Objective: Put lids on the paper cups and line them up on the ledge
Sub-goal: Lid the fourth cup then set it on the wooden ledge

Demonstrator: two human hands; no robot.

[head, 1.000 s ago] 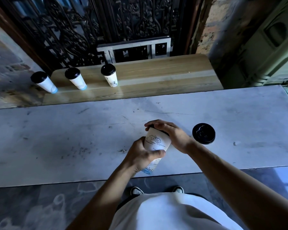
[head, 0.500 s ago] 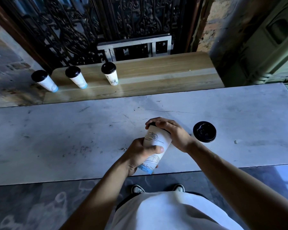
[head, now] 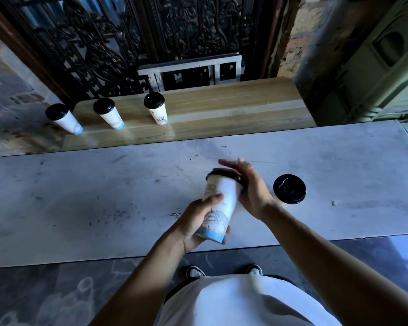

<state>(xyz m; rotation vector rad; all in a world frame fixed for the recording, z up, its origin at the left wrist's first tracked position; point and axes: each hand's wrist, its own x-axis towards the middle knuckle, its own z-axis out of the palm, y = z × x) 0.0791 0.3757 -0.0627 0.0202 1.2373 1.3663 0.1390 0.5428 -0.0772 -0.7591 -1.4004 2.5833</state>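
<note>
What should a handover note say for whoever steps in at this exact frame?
Left hand grips the tilted paper cup above the marble counter. Right hand is open, palm against its black lid; seating unclear.
Done: three lidded cups stand on the wooden ledge.
Left: place this cup in line, then the lidded cup on the counter by the right wrist.

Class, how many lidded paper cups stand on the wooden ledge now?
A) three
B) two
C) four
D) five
A: three white paper cups with black lids stand in a row along the light wooden ledge.
</note>
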